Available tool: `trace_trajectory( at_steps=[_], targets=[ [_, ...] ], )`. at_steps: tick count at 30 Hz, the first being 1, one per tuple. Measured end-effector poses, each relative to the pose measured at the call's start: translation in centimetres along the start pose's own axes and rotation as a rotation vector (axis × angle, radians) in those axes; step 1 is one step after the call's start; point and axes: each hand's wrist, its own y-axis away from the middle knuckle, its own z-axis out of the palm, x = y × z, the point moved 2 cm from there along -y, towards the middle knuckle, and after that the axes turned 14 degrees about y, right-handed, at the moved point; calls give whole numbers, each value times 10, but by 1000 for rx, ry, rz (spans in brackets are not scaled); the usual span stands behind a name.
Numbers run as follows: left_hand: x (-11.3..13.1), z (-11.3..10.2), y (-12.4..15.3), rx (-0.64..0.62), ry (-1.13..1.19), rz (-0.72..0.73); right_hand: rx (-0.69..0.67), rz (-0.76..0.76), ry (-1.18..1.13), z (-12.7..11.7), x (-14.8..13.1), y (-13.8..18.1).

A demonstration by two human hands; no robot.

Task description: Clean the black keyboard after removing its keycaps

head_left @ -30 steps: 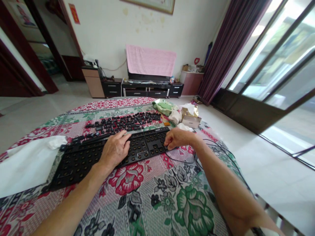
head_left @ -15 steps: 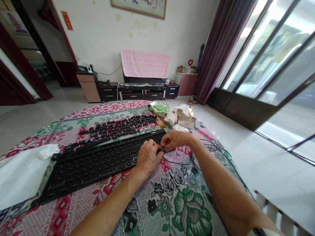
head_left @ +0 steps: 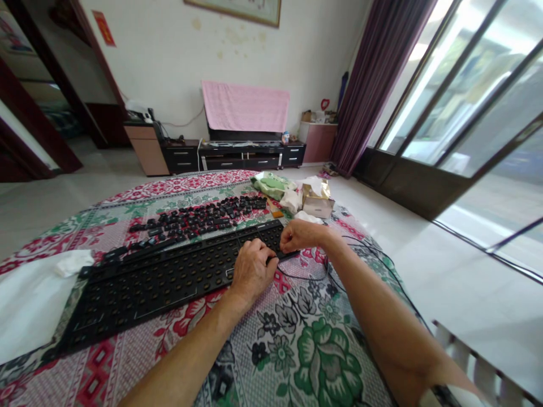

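Note:
A black keyboard [head_left: 156,282] with its keycaps off lies slantwise on the patterned tablecloth. Rows of bare key sockets show across it. My left hand [head_left: 253,265] holds the keyboard near its right end, fingers curled over the top and thumb at the near edge. Over the right end, my right hand [head_left: 299,236] is closed with its fingertips pinched down at the keys area. Whatever those fingertips grip, if anything, is hidden. Loose black keycaps [head_left: 199,217] lie in a spread heap behind the keyboard.
A white cloth [head_left: 34,305] lies at the keyboard's left end. Beyond the right hand stand a tissue box [head_left: 318,206], crumpled tissue [head_left: 292,200] and a green packet [head_left: 271,185]. A black cable [head_left: 382,257] runs along the table's right side.
My right hand has drawn slightly away from the left hand, toward the far side of the keyboard's right end, its fingers more tightly curled. My left hand stays on the keyboard.

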Motion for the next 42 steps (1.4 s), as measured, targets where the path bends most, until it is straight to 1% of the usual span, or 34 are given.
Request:
trace_trajectory(
  at_steps=[3,9,14,17,19,21,23,25,27,29,31,34,37,42],
  targets=[
    [-2,0,0,-3,11,19,4,-21,23,-1,-2,0],
    [-1,-1,2,1,12,66,9,7,83,-5,-10,4],
    [0,-4,1,-52,15,65,-1,-9,83,-5,-13,4],
    [-10,-18,-1,-71,15,43,2,-32,103,-7,-13,6],
    [-22,-37,-4,-21,-42,-4,1,-36,114,-9,-14,7],
    [-38,-59,-7,41,-134,-67,59,-49,124,-14,-17,5],
    [-54,-80,-9,90,-236,-159,192,-82,142,-20,-23,-3],
    [-68,-95,-9,99,-297,-246,339,-105,169,-25,-30,-19],
    [-78,-102,-8,86,-339,-308,433,-83,193,-27,-37,-40],
    [-83,-104,-6,60,-365,-349,481,-34,176,-25,-42,-64],
    [-86,-102,-5,32,-380,-375,493,-4,157,-21,-46,-85],
    [-85,-99,-5,6,-388,-396,460,28,159,-15,-50,-107],
    [-84,-99,-6,0,-381,-404,428,42,183,-11,-52,-117],
    [-84,-100,-6,7,-356,-412,406,54,214,-8,-51,-126]
  ],
)
